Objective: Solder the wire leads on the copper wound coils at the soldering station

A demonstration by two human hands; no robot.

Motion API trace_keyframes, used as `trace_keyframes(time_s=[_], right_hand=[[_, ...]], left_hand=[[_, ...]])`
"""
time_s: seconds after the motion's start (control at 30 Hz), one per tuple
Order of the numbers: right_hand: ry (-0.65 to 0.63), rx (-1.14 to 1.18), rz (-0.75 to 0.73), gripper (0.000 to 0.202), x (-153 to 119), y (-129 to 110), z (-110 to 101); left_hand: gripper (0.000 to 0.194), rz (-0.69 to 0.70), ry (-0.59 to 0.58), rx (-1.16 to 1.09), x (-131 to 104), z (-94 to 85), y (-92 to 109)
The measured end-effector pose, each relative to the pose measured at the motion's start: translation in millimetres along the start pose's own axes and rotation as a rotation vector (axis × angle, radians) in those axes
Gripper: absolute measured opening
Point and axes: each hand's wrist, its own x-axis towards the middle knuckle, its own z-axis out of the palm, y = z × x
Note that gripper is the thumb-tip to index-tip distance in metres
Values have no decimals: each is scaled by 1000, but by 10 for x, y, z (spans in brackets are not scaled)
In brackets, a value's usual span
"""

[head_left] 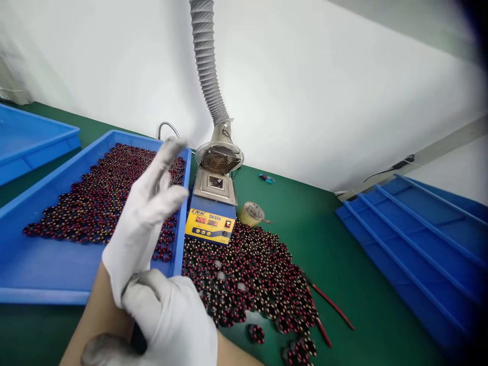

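Note:
My left hand [143, 213], in a white glove with darkened fingertips, is raised in front of the blue tray with its fingers stretched out and thumb apart. It holds nothing. Also white-gloved, my right hand [171, 320] grips the left glove's cuff at the wrist, its fingers curled around it. Behind the hands, the blue tray [57, 295] holds many small black ring-shaped parts [102, 203] with pink and copper marks. More such rings [259, 269] lie in a pile on the green table, to the right of my hands.
A blue and yellow heated unit [209, 223] with a digital display stands beyond the pile, under a grey extraction hose [206, 56]. Beside it is a yellowish cup [251, 213]. Red-handled pliers [331, 305] lie right of the rings. Blue trays [412, 244] lean at right; another blue tray [34, 137] sits far left.

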Motion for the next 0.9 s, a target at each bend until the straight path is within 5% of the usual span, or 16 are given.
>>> trace_keyframes(time_s=[0.1, 0.2, 0.33, 0.5, 0.67, 0.8, 0.9], right_hand=[[39, 130, -30, 40, -16, 12, -120], [-109, 269, -176, 31, -33, 271, -530], [4, 114, 66, 20, -270, 754, -815], [-218, -93, -161, 14, -677, 914, -435], [-306, -322, -98, 36, -842, 777, -2], [-206, -440, -59, 23, -1023, 818, 306], [23, -395, -58, 15, -1181, 931, 463]], left_hand=[[39, -80, 8, -465, -47, -40, 9], [20, -85, 99, -508, -29, -36, 58], [17, -3, 238, -454, 18, -3, 65], [11, -37, 78, -326, -19, 60, 81], [16, -120, -23, -213, -91, 142, 171], [17, -157, -97, -152, -102, 154, 208], [14, -166, -137, -99, -109, 144, 227]])
